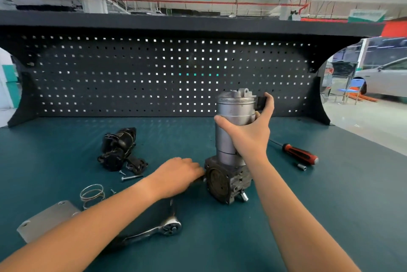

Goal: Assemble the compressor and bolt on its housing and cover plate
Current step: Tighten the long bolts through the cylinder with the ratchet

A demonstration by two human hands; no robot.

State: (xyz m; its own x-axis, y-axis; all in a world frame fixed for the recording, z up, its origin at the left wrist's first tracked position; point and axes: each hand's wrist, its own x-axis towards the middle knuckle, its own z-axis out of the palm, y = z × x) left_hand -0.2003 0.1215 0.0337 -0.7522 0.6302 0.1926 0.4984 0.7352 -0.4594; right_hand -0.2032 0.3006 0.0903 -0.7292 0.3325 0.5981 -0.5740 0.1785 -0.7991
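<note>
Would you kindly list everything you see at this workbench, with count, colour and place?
compressor: 1, silver cylinder on dark base, upright, table centre
motor part: 1, black, left of compressor
bolt: 1, silver, in front of motor part
small screws: at least 2, silver, near bolt
wire ring: 1, silver, front left
plate: 1, grey, front left
ratchet: 1, silver, front centre
screwdriver: 1, red-black handle, right of compressor
socket: 1, silver, beside screwdriver
table: 1, teal
pegboard: 1, black, behind table
left hand: at compressor base, fingertips hidden
right hand: grips compressor cylinder
</note>
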